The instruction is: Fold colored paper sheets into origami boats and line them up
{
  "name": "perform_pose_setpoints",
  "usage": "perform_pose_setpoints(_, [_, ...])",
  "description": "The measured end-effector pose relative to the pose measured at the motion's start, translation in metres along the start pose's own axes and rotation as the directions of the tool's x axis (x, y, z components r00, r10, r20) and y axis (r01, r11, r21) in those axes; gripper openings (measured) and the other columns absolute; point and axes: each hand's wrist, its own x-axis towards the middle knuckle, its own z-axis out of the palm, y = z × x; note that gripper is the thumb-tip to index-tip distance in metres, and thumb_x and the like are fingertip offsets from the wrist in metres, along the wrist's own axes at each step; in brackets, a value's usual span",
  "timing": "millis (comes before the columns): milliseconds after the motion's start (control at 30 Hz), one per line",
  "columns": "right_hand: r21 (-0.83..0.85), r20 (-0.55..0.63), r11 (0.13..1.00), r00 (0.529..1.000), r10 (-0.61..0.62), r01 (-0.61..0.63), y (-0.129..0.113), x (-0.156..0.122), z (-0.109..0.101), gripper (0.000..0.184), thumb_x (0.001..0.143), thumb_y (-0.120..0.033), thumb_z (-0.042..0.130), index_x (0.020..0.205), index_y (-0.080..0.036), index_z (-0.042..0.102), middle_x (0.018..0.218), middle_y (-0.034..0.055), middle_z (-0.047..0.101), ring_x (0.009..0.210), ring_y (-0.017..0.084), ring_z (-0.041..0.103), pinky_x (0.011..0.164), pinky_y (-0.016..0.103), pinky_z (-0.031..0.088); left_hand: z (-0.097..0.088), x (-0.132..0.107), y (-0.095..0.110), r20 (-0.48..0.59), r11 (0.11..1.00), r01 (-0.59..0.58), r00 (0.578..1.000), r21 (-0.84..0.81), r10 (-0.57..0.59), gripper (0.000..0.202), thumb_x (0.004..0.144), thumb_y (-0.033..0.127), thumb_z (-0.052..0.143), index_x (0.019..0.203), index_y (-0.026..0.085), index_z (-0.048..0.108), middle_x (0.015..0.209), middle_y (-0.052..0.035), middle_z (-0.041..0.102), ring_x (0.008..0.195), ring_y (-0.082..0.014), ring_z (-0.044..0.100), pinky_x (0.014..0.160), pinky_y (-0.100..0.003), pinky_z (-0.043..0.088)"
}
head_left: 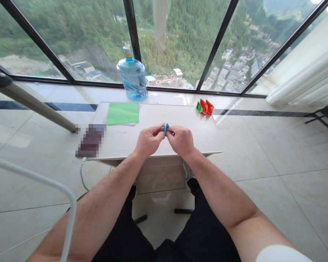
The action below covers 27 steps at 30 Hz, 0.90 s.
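Observation:
A small folded piece of blue paper [166, 128] is pinched between my two hands, above the near middle of the white table. My left hand [149, 140] grips its left side with thumb and fingers. On the other side, my right hand [180, 140] is closed on the paper too, its fingers partly hiding the folds. Several sheets of coloured paper lie stacked at the table's left, with a green sheet [123, 113] on top. Folded paper boats stand at the far right corner: a green boat [199, 107] beside two red boats [207, 107].
The white table [180, 113] stands before tall windows. A blurred-out device [90, 141] with a cable lies at its left edge. Behind it, a large blue water bottle [133, 78] rests by the glass. A pale pole [38, 102] and a white curved tube [51, 183] are at left.

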Motion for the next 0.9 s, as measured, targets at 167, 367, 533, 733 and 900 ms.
perform_pose_setpoints(167, [0.375,-0.007,0.910,0.981,0.192,-0.176,0.003,0.003,0.002,0.019,0.085,-0.033,0.063,0.079,-0.019,0.075,0.067,-0.0006,0.069,0.063,0.014,0.058,0.063,0.026,0.043,0.011,-0.001,-0.002,-0.022,0.950,0.040,0.999,-0.311,-0.049,0.046,0.066,0.035,0.087,0.108,0.016,0.082,0.099,-0.0082,0.081,0.088,-0.0218,0.073,0.088,-0.039,0.060])
perform_pose_setpoints(367, [0.607,0.074,0.741,0.949,0.306,-0.287,0.004,0.007,0.004,0.034,0.079,-0.048,0.069,0.064,-0.018,0.069,0.054,-0.0019,0.058,0.053,0.011,0.048,0.050,0.025,0.037,0.014,0.000,-0.006,-0.089,0.953,-0.087,0.994,-0.290,0.063,0.038,0.063,0.034,0.092,0.096,0.018,0.083,0.099,-0.0072,0.081,0.093,-0.0231,0.073,0.093,-0.039,0.058])
perform_pose_setpoints(533, [0.678,0.070,0.664,0.927,0.369,-0.315,0.002,0.006,0.007,0.030,0.071,-0.047,0.077,0.067,-0.018,0.068,0.056,-0.0020,0.060,0.053,0.011,0.050,0.050,0.025,0.040,0.015,-0.004,0.001,-0.031,0.931,-0.014,1.000,-0.366,0.003,0.039,0.062,0.037,0.092,0.091,0.016,0.079,0.081,-0.0040,0.078,0.075,-0.0201,0.073,0.077,-0.039,0.062])
perform_pose_setpoints(733, [0.738,0.046,0.599,0.909,0.415,-0.310,-0.001,0.008,0.006,0.018,0.067,-0.032,0.076,0.079,-0.019,0.072,0.064,-0.0018,0.067,0.059,0.013,0.056,0.056,0.027,0.046,0.011,-0.003,0.006,-0.132,0.963,-0.088,0.990,-0.255,0.056,0.041,0.064,0.038,0.092,0.095,0.016,0.078,0.084,-0.0049,0.079,0.076,-0.0206,0.073,0.071,-0.034,0.061])
perform_pose_setpoints(900, [0.828,0.144,0.459,0.914,0.380,-0.322,-0.007,0.009,0.002,0.026,0.062,-0.037,0.084,0.076,-0.019,0.072,0.069,-0.0002,0.070,0.064,0.013,0.059,0.062,0.029,0.051,0.010,-0.004,0.005,-0.151,0.973,-0.221,0.966,-0.059,0.210,0.031,0.072,0.041,0.087,0.094,0.019,0.083,0.102,-0.0084,0.080,0.093,-0.0235,0.074,0.084,-0.036,0.061])
